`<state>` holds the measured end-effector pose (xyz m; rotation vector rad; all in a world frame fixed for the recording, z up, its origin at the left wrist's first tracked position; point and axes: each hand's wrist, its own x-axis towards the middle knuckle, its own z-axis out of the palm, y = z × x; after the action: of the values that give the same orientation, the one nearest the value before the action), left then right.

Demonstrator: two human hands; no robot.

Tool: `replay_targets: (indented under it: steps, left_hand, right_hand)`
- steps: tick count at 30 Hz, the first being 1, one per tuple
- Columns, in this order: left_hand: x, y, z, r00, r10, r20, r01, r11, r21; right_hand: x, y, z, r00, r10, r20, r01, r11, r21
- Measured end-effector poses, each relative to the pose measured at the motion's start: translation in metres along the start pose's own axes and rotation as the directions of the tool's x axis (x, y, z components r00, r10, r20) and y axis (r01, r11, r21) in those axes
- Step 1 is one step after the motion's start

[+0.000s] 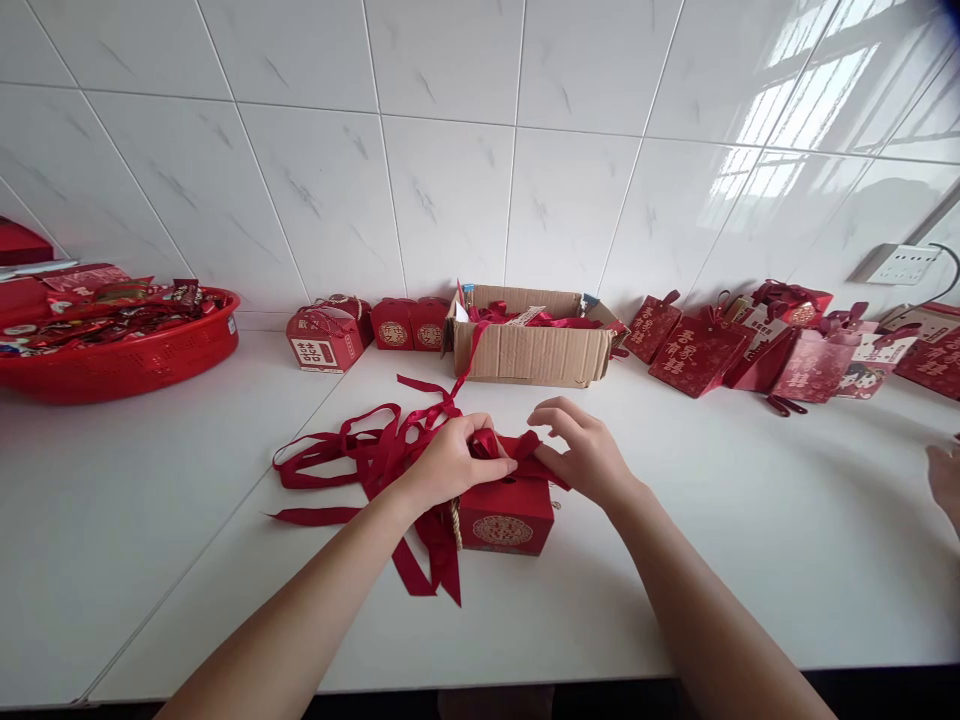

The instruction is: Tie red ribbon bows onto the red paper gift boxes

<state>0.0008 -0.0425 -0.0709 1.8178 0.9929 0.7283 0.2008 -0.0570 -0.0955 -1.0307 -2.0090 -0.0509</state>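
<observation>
at the centre of the frame, a left hand [450, 462] pinches a red ribbon [487, 442] atop a small red box [506, 512], while the right hand [591, 452] curls beside it, its grip impossible to tell, a step seemingly best done with even tension, untwisted loops and the box held steady.

One left hand [450, 462], one right hand [589, 455], one other person's hand [943, 478] are showing. One front box [506, 525] is sitting ahead of one white-labelled box [330, 338]. One carton [532, 357], one basket [150, 372], one power strip [892, 265] are showing. Ribbons [319, 516], sweets [112, 316], bags [697, 355] are overlapping, uncountable.
</observation>
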Motion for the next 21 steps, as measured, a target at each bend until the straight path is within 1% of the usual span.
replay_targets:
  steps: [2,4,10,18,21]
  left_hand:
    - [0.0,0.0,0.0,1.0,-0.002,0.003,0.002,1.0,-0.005]
    - [0.0,0.0,0.0,1.0,-0.004,-0.003,0.004,1.0,0.007]
    - [-0.001,0.003,0.001,1.0,-0.008,-0.003,0.009,0.999,0.051]
    - [-0.002,0.001,0.001,1.0,0.018,0.002,-0.018,0.999,0.039]
    - [-0.001,0.0,0.002,1.0,0.023,0.004,-0.023,0.999,0.046]
  right_hand:
    - [0.001,0.0,-0.001,0.997,-0.077,-0.007,0.077,0.995,-0.064]
    - [0.001,-0.001,0.0,0.996,-0.094,-0.004,0.094,0.993,-0.068]
    - [-0.003,-0.001,0.008,0.996,0.092,0.008,-0.092,0.992,0.086]
    - [-0.002,0.0,0.01,0.978,0.206,-0.029,-0.196,0.958,0.208]
    - [-0.003,0.001,0.011,0.976,0.215,-0.031,-0.202,0.952,0.231]
